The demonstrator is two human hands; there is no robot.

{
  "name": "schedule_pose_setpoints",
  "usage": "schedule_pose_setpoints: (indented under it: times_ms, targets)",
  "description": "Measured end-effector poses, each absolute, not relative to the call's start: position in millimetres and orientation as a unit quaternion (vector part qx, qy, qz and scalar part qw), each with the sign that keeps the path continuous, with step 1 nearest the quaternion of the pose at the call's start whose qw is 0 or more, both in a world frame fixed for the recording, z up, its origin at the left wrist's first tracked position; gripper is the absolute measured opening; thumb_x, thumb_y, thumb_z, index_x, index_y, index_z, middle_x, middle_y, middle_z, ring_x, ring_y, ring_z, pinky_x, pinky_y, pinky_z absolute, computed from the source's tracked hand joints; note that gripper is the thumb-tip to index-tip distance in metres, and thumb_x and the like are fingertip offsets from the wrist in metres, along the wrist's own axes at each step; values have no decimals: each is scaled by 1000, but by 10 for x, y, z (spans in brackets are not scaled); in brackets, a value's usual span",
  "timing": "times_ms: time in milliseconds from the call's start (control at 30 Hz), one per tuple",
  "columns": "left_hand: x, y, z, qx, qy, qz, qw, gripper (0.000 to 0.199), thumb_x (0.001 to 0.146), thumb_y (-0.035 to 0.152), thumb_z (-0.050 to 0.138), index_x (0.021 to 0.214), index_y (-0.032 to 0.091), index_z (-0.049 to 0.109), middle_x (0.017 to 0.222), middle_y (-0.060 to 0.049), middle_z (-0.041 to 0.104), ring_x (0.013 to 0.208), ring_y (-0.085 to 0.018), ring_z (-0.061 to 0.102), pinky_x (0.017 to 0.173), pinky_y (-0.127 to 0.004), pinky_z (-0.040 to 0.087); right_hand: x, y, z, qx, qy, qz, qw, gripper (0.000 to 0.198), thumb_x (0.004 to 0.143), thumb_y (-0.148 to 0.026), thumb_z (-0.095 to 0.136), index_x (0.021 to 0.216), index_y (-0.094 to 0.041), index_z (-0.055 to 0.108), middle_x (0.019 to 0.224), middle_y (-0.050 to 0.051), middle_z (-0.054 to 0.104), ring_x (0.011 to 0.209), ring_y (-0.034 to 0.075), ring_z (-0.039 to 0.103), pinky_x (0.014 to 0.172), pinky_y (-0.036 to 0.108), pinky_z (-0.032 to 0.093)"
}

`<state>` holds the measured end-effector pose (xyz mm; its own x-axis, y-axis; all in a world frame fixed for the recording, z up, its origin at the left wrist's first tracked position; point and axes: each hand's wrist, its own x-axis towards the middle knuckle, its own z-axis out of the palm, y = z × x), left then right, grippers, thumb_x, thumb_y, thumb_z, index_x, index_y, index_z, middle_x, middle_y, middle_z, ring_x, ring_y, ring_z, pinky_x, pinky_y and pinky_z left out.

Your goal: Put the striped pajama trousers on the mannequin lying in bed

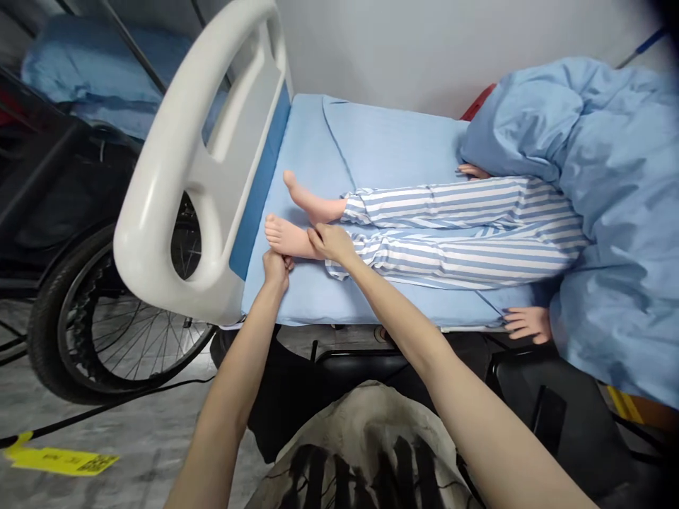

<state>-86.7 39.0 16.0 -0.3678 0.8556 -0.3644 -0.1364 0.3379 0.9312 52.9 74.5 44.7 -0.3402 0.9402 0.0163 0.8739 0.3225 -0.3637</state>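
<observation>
1. Near right: a dark chair [578,396] stood beside the bed. Just past it, the lying figure's spread hand [527,324] rested at the sheet's near edge, poking out from the blue cover [610,184].
2. Left hand [274,268]: set low against the near side of the near foot [286,235], seemingly to prop it from beneath. Fingers curled in; the foot hid part of them, so could not tell whether they gripped.
3. Right hand [334,244]: laid over the ankle from the right, probably to steady the leg. Narrow, fingers and thumb bent about the ankle.
4. Near foot lay on the bed's left part, toes toward the white footboard [146,233], which presumably bounded the mattress end.
5. Striped trousers [461,261] stopped at the ankles, leaving both feet bare. Cover bunched at right, apparently so the legs lay exposed.
6. Beyond: far foot [312,201], untouched, toes up, on the blue sheet [392,141]; pale wall [382,49] behind.
</observation>
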Motion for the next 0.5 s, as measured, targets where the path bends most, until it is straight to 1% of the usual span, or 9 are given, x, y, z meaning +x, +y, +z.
schedule_pose_setpoints:
  times_ms: [33,67,167,200,267,300,367,400,500]
  targets:
    - [-919,243,88,277,656,510,483,27,96,28,36,70,24,30,57,5,28,50,-11,26,51,-26,24,531,740,457,-561,-806,151,117,48,107,-41,31,104,-12,69,103,14,73,87,21,66,76,27,39]
    - [-952,101,18,283,656,518,471,27,93,28,39,68,23,31,55,5,30,49,-10,27,50,-26,25,534,730,475,-559,-806,154,120,47,108,-40,31,104,-11,69,102,13,73,87,20,66,76,27,39]
    - [-947,-223,-142,365,658,534,385,28,85,33,52,62,21,41,55,3,42,53,-10,40,56,-25,35,546,684,568,-558,-805,158,123,45,108,-37,33,105,-10,68,102,13,72,88,19,65,78,26,38]
    - [-919,-279,-173,380,662,528,372,23,83,33,54,64,21,46,58,1,48,58,-12,46,59,-25,38,551,667,608,-555,-808,159,121,44,108,-37,33,104,-10,68,101,13,72,89,19,65,78,26,39]
    - [-829,-309,-197,398,661,516,372,13,80,32,59,77,20,56,73,-2,60,70,-14,56,66,-25,43,572,638,697,-536,-820,167,114,43,108,-35,34,103,-9,68,100,13,72,90,18,65,79,26,40]
    - [-769,-291,-195,399,656,517,379,14,78,31,61,86,19,59,83,-4,64,78,-15,59,69,-26,45,591,628,744,-523,-827,172,111,42,108,-34,34,104,-8,67,101,12,73,90,18,64,81,26,40]
    - [-617,-223,-178,388,644,532,389,26,76,30,65,98,20,57,99,-6,66,88,-16,62,75,-27,49,661,616,838,-500,-840,180,108,39,108,-34,37,109,-7,66,104,12,72,95,18,64,85,26,41]
    - [-529,-187,-172,379,640,540,394,29,75,29,67,99,20,55,101,-7,66,90,-16,63,77,-27,49,718,613,883,-492,-844,182,110,38,107,-35,41,111,-7,66,107,12,72,99,19,63,87,26,41]
    - [-262,-125,-174,369,628,541,419,33,71,27,71,98,20,52,93,-6,65,86,-17,64,76,-28,51,1027,600,987,-484,-848,184,111,39,104,-38,47,120,-7,65,118,13,70,112,21,61,97,29,40]
